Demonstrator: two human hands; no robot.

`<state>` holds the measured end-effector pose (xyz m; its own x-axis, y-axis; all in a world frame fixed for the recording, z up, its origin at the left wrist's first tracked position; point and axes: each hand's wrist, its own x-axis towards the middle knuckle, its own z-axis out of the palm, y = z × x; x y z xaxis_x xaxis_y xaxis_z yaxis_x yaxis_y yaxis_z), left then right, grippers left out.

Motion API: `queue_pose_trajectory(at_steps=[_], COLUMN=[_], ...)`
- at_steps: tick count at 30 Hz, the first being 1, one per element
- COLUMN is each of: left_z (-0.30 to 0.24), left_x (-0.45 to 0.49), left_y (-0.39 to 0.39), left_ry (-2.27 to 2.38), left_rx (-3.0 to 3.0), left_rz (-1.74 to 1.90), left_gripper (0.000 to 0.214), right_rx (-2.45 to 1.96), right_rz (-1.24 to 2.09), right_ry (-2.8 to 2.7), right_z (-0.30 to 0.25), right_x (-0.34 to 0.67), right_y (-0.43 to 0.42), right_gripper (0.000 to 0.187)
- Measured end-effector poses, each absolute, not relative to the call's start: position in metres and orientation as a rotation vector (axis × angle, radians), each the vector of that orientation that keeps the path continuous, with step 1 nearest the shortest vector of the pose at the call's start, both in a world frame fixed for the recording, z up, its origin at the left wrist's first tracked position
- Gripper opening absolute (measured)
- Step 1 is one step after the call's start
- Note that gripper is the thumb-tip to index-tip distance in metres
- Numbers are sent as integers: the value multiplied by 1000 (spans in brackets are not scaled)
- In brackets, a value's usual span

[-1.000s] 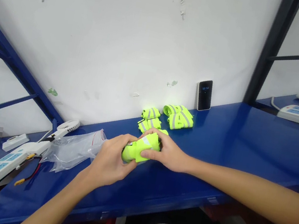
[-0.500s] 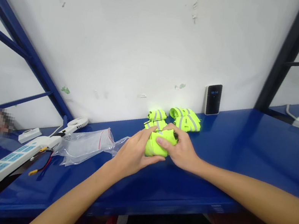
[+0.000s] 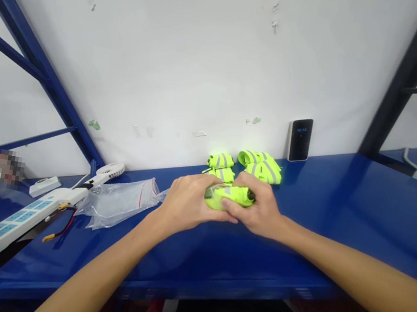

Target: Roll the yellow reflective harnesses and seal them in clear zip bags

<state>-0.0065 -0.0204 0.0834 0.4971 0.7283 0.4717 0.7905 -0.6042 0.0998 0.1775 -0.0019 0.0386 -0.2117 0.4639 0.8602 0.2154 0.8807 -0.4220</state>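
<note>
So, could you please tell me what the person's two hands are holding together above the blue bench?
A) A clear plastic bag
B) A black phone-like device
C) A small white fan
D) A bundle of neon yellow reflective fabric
D: the left hand and the right hand are both closed around the neon yellow reflective fabric bundle.

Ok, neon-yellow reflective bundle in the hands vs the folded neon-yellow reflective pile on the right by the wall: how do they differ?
The neon-yellow bundle is a tight, compact lump gripped between the left hand and right hand; the folded pile lies looser on the blue steel bench. The pile shows broad grey reflective stripes, the bundle little. Both look like the same fluorescent fabric.
</note>
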Motion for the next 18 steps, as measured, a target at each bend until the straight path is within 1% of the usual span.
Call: queue_pose_trajectory(at_steps=[2,4,7,8,10,12,13,15,18], left_z=[83,82,80,79,76,72,69,62,48], left_x=[-6,-5,-5,-6,-10,-17,-21,-30,-46], left_y=[-20,-21,-21,-21,-20,-17,-14,-7,7], left_ry=[-1299,-1272,-1136,-1069,-969,-950,-960,-975,-927], left_rx=[-2639,-2676,-2838,-2900,-2973,-2972,-2956,-2918,-2888], left_rz=[-697,-689,-669,-654,-631,-622,-618,-601,-647], left_gripper=[55,57,65,64,48,28,23,20,23], right_rx=[-470,-472,-436,-416,-413,-469,-500,-517,-451], right_rz=[152,111,165,196,261,318,341,376,446], right_ry=[-1847,-1848,-1854,-1877,-1931,-1974,-1997,-2070,-2204], right_z=[37,35,33,32,28,25,23,21,22], right_x=[176,175,173,172,170,168,167,168,171], right_y=[-1,-1,-2,-2,-2,-3,-3,-2,1], right_gripper=[18,17,16,16,16,18,19,22,36])
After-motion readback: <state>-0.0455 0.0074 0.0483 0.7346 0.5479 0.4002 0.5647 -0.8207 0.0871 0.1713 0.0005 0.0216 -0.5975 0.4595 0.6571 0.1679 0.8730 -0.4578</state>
